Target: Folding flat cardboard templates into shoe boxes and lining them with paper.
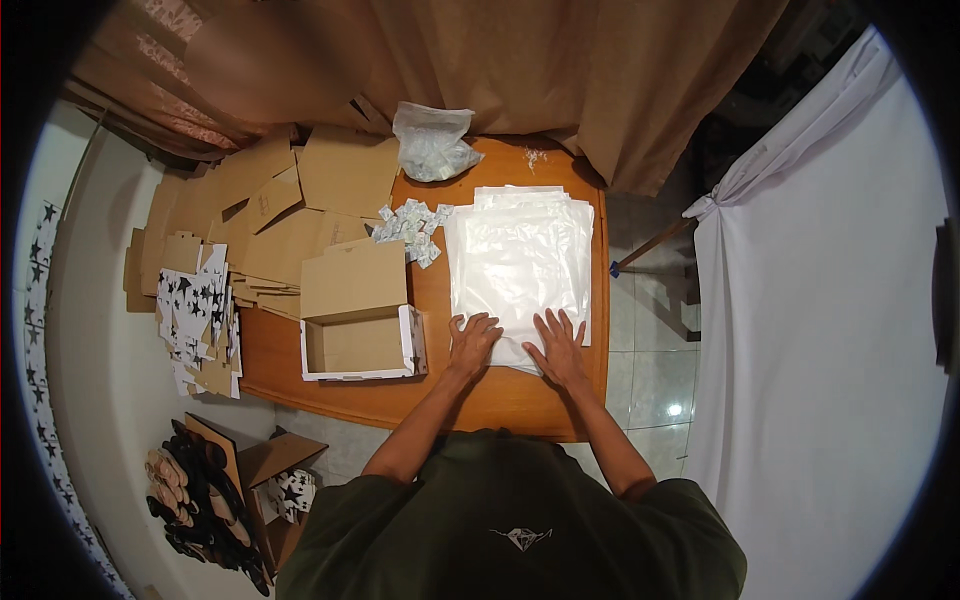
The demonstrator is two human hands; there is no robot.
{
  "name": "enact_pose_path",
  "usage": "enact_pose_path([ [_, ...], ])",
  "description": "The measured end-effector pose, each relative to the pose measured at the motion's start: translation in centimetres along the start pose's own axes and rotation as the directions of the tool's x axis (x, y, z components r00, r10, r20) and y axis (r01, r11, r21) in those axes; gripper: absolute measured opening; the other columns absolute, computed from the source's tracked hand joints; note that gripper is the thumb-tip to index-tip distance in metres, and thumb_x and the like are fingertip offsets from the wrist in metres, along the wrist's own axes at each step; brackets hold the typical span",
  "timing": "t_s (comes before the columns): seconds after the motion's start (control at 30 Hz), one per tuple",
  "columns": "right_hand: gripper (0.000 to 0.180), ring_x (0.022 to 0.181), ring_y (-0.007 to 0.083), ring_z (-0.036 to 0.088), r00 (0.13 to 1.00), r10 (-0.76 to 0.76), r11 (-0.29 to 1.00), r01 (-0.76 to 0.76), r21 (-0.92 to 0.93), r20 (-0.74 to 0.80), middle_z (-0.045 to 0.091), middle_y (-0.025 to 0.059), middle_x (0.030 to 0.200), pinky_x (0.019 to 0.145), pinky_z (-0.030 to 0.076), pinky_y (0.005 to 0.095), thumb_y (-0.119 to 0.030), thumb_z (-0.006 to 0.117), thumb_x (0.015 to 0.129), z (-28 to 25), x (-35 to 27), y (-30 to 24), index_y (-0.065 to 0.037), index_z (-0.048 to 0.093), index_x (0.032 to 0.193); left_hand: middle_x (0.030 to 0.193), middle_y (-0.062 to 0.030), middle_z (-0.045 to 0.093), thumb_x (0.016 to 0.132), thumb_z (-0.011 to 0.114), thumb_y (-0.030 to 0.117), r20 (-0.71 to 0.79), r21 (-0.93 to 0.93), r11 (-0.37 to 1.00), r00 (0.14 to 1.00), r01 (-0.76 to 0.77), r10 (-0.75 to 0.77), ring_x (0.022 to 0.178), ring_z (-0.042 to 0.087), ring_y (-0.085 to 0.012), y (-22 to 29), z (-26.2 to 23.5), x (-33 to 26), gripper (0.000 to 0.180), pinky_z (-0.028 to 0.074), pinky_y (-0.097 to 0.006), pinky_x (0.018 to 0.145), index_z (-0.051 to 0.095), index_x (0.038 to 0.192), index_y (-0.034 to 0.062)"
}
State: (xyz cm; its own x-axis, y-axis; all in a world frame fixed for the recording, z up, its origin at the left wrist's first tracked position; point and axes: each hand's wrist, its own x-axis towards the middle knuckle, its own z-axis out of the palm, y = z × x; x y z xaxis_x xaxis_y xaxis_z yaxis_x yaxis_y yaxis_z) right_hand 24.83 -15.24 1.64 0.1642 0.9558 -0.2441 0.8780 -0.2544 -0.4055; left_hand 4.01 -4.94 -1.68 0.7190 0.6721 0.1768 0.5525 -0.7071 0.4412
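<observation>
A stack of glossy white sheets or plastic bags (520, 250) lies on the right part of the wooden table. On its near left corner rests my left hand (473, 343), fingers apart and slightly bent, holding nothing. My right hand (558, 350) lies spread on the near right part of the same stack, also open. Whether the layers are sheets or bags I cannot tell. Left of my hands stands a cardboard box (360, 345) with its lid raised and its inside bare. Beyond it lies a heap of small white packets (412, 230).
A clear plastic bag (434, 145) sits at the table's far edge. Flattened cardboard (345, 170) and star-printed pieces (195, 310) pile up on the left. Shoes (205, 490) and an opened carton (285, 465) are below left. Brown curtains (480, 60) and white cloth (810, 330) flank the table.
</observation>
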Motion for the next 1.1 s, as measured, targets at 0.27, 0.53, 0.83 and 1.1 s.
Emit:
enact_pose_path([
  [0.27, 0.066, 0.145, 0.0389, 0.032, 0.814, 0.13, 0.884, 0.164, 0.438, -0.567, 0.044, 0.0212, 0.154, 0.121, 0.022, 0.0493, -0.049, 0.028, 0.109, -4.1, -0.4, 0.2, -0.001, 0.04, 0.153, 0.112, -0.0048, 0.074, 0.09, 0.073, 0.014, -0.219, -0.169, 0.985, 0.973, 0.031, -0.068, 0.115, 0.065, -0.0236, 3.5, -9.1, 5.2, 0.009, 0.035, -0.046, 0.105, 0.075, 0.098, 0.0091],
  [0.53, 0.08, 0.123, 0.035, 0.057, 0.838, 0.477, 0.376, 0.078, 0.923, -0.266, 0.056, 0.025, 0.137, 0.108, 0.042, 0.0494, -0.064, 0.028, 0.105, -5.6, 0.9, -1.1, 0.001, 0.043, 0.148, 0.108, -0.0104, 0.075, 0.097, 0.066, 0.007, 0.005, -0.746, 0.611, 0.919, 0.265, -0.394, 0.104, 0.068, -0.0203, 4.0, -19.7, 6.2, 0.017, 0.052, -0.032, 0.095, 0.075, 0.109, -0.0003],
  [0.83, 0.13, 0.127, 0.0358, 0.058, 0.974, -0.061, -0.724, -0.194, 0.663, 0.218, 0.047, 0.0275, 0.146, 0.108, 0.047, 0.0482, -0.092, 0.049, 0.077, -6.5, 4.3, -3.4, 0.002, 0.015, 0.159, 0.15, -0.0091, 0.054, 0.076, 0.08, 0.005, -0.036, -0.496, 0.867, 0.999, -0.033, 0.017, 0.149, 0.034, -0.0343, 2.8, -26.6, 0.4, 0.016, 0.025, -0.05, 0.122, 0.083, 0.089, 0.0148],
  [1.1, 0.053, 0.113, 0.026, 0.066, 0.961, -0.135, -0.493, -0.276, 0.825, 0.24, 0.065, 0.0149, 0.124, 0.099, 0.055, 0.0404, -0.035, 0.065, 0.097, -6.5, 7.3, -9.6, -0.001, 0.051, 0.135, 0.157, -0.0062, 0.044, 0.066, 0.077, 0.004, 0.082, -0.384, 0.924, 0.996, -0.001, 0.036, 0.151, 0.028, -0.0327, -2.6, -31.4, -5.8, 0.032, 0.017, -0.051, 0.122, 0.084, 0.089, 0.0261],
])
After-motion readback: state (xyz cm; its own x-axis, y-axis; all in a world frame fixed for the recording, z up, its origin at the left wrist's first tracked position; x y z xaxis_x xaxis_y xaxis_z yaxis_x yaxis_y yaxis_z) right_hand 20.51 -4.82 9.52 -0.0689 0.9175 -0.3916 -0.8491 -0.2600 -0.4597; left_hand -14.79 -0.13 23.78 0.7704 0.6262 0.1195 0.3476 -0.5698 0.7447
